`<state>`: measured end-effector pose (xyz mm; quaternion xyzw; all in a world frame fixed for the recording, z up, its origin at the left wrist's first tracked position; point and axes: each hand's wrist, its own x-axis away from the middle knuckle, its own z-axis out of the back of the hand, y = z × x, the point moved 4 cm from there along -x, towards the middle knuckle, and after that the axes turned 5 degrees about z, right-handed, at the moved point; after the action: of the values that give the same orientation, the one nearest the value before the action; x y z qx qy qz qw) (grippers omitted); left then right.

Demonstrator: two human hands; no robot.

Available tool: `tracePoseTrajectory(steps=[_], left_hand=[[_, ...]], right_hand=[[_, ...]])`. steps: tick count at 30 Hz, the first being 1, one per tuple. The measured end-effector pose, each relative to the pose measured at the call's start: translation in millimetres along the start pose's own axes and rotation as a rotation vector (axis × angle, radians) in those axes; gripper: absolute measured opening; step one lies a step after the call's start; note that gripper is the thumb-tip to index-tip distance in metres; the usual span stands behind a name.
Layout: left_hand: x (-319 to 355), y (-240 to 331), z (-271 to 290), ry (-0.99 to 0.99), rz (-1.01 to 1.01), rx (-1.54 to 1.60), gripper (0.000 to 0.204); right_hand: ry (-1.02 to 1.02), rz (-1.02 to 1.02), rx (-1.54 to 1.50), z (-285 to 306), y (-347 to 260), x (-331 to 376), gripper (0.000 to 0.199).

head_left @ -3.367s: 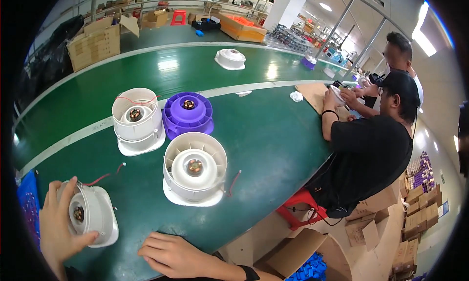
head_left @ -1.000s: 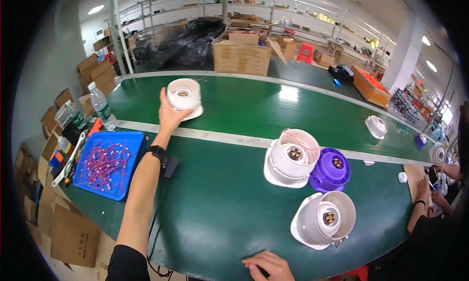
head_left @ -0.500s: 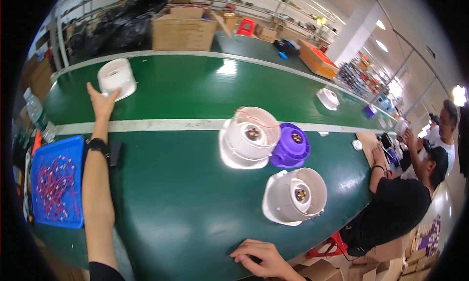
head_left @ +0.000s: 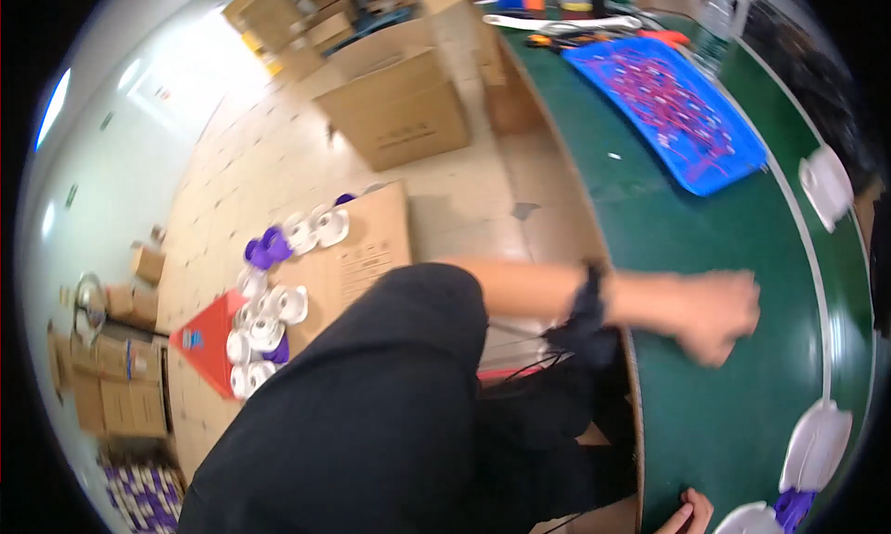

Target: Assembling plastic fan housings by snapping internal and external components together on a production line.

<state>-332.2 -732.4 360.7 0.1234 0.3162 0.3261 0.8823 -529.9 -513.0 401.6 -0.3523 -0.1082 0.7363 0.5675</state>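
Note:
My left arm reaches across from the middle of the picture. Above the green tabletop is my left hand [head_left: 719, 319], smeared by motion, its fingers seemingly curled; I see nothing in it. At the lower edge, my right hand [head_left: 688, 514] is partly cut off, fingers bent inward, with no object showing in them. Nearest to it is a white round plastic housing [head_left: 747, 520], cut by the picture's edge. Beside that are a purple housing [head_left: 794, 509] and another white housing [head_left: 817, 446]. Farther off, one white housing [head_left: 826, 187] sits alone on the conveyor belt.
A blue tray [head_left: 694, 174] of thin red wires with white connectors lies on the table, near a water bottle [head_left: 715, 24] and tools. To the left, white and purple housings [head_left: 264, 330] rest by a cardboard sheet [head_left: 376, 246]. An open carton [head_left: 399, 107] stands on the floor.
My view has swung left, bringing the floor and cartons in. My left hand has come away from the white housing on the belt and is back over the table.

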Motion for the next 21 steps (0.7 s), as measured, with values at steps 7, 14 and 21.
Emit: tracePoseTrajectory(steps=[7, 14, 21], left_hand=[[360.9, 97.9, 79.0, 0.137, 0.956, 1.318, 0.034], [831.1, 136.8, -47.2, 0.19, 2.338, -0.137, 0.032], [935.9, 207.2, -20.5, 0.33, 2.744, -0.199, 0.032]], right_hand=[[-0.121, 0.287, 0.19, -8.4, -24.5, -1.5, 0.016], [-0.326, 0.398, 0.124, -54.4, -61.0, -30.6, 0.028], [-0.407, 0.58, 0.185, -75.6, -58.9, -67.1, 0.031]])
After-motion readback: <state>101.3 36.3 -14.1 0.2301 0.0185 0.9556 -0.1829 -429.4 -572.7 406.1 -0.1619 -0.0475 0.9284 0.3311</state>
